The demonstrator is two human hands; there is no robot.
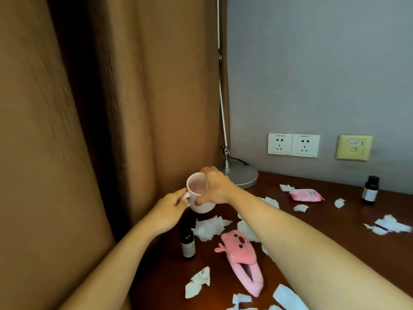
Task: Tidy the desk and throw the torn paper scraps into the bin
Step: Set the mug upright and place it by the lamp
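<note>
Two hands are on the pink mug (197, 193) at the far left corner of the desk (312, 231), close against the curtain (89, 130) and just beside the lamp base (242, 176). Left hand (169, 211) pinches the handle, fingers curled round it. Right hand (215, 186) lies over the top, fingers (209, 170) hooked on the far rim and thumb pressed to the near wall. Both hands are grasping the mug; neither is free. Whether the mug's foot rests on the wood or hangs just clear of it: cannot tell. Step in hand, by judgement: the tidying part, placing the mug at the corner; the scrap part is not yet begun. Torn paper scraps (209, 228) lie loose across the desk: a large piece just nearside of the mug beside a dark bottle (187, 245), more round the pink plush case (241, 258) at the middle, several along the near edge, others toward the right edge near the pink packet (306, 195). No scrap touches a finger; the closest lies below the left wrist, apart from it. No bin in view. Next move likely calls for letting go of the mug, then pinching or sweeping the thin, light scraps into a heap and finding the bin.
</note>
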